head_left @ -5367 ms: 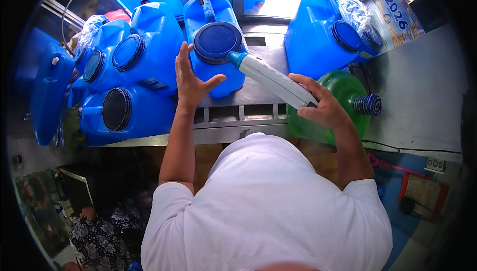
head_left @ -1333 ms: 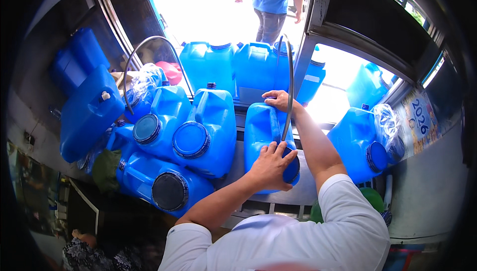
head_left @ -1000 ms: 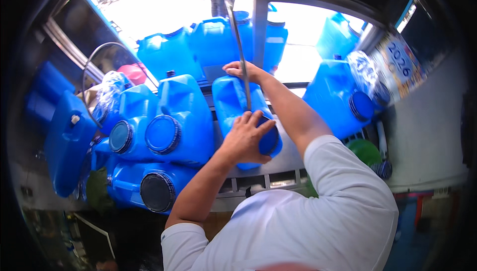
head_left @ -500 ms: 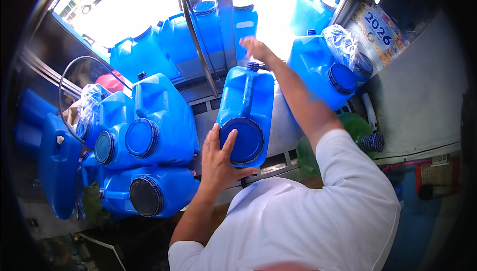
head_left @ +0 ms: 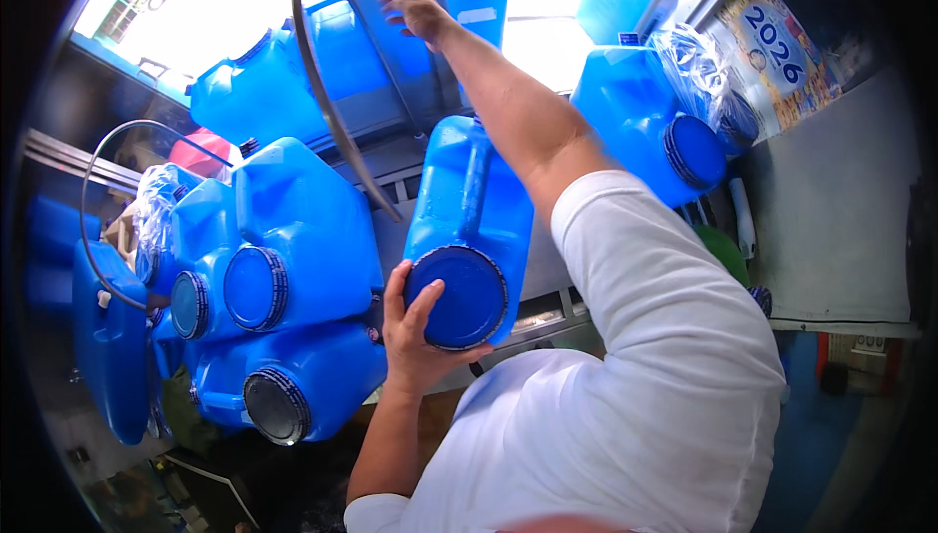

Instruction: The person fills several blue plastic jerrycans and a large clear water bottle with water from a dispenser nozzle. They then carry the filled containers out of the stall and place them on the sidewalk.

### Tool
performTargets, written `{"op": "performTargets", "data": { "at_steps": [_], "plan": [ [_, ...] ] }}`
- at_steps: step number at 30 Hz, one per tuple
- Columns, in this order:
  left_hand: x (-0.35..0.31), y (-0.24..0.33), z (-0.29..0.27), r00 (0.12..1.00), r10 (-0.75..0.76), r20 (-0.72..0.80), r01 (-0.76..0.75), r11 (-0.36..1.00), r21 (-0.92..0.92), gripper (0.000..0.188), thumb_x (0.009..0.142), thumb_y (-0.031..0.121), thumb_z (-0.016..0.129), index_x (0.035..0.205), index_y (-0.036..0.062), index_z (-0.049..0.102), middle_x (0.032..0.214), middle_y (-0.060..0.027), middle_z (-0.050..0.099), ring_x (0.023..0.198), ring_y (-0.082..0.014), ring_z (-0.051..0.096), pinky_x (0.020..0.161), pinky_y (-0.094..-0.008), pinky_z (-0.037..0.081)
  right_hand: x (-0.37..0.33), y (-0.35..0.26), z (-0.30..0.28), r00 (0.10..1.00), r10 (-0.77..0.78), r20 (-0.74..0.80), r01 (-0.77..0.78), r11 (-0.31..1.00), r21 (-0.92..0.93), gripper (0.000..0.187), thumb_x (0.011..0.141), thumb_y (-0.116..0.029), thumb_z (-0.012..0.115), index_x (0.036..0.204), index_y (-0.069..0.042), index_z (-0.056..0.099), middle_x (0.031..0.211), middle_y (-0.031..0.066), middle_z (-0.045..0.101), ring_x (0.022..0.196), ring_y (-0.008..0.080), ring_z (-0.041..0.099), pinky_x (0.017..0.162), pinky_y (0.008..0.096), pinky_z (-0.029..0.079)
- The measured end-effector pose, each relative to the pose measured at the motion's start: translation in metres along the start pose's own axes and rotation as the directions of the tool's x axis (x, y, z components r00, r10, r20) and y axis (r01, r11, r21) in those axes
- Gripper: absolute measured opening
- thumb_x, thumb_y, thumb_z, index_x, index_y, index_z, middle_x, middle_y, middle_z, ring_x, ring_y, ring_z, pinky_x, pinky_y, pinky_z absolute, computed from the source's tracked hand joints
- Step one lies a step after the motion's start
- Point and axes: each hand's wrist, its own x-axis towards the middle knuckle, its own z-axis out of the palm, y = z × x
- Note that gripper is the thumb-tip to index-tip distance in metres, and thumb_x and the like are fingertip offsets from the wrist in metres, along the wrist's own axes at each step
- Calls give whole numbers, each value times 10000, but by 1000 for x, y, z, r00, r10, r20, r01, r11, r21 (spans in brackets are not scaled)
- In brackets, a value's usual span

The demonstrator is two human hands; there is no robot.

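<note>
Several blue jugs [head_left: 469, 191], contents unclear, left fingers [head_left: 422, 305] splayed on one lid [head_left: 461, 297], right fingers [head_left: 404, 6] outstretched

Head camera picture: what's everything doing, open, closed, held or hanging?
Front blue plastic jug: wide round lid on
Bare left hand: spread against that lid's edge
Bare right hand: raised, loosely open, seemingly empty
Curved grey metal tube: free end outside the jug
Sideways blue plastic jug: black round lid on
Two blue plastic jugs behind it: round lids on
Right blue plastic jug: round lid on
Clear plastic bag, right: crumpled
</note>
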Motion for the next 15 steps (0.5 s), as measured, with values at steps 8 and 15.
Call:
{"op": "performTargets", "data": {
  "at_steps": [8, 15],
  "plan": [
    [-11, -10, 8, 997, 58, -48, -56, 998, 43, 1352, 414, 661, 920, 1497, 145, 295, 1486, -251, 365, 1329, -433, 452, 1078, -557, 419, -15, -11, -214, 903, -371, -216, 176, 778, -603, 287, 954, -257, 560, 1110, -51, 685, 1092, 145, 710, 942, 277, 698, 849, 371, 555],
    [-45, -25, 34, 975, -152, -164, 142, 987, -71, 1619, 422, 784, 819, 1562, 81, -90, 1591, -236, 172, 1430, -401, 330, 1171, -525, 324, -5, -18, -231, 924, -353, -146, 213, 793, -570, 569, 918, -474, 621, 1337, -95, 559, 1269, 197, 634, 1181, 322, 615, 963, 423, 519]
  ]
}}
